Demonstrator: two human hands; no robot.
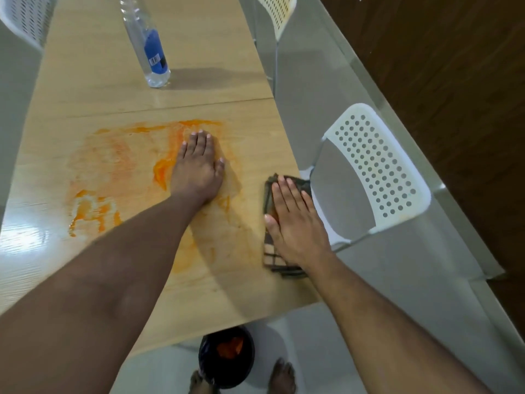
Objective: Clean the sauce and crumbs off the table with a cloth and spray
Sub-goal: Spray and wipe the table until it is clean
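Observation:
Orange sauce is smeared in streaks over the middle of the light wooden table. My left hand lies flat on the table at the right side of the smear, fingers straight. My right hand presses flat on a dark checked cloth that lies at the table's right edge. A clear plastic bottle with a blue label stands farther back on the table, beyond a seam in the tabletop.
A white perforated chair stands close to the table's right edge beside the cloth. Another chair is at the back right, and one at the back left. A black bin with orange waste sits on the floor by my bare feet.

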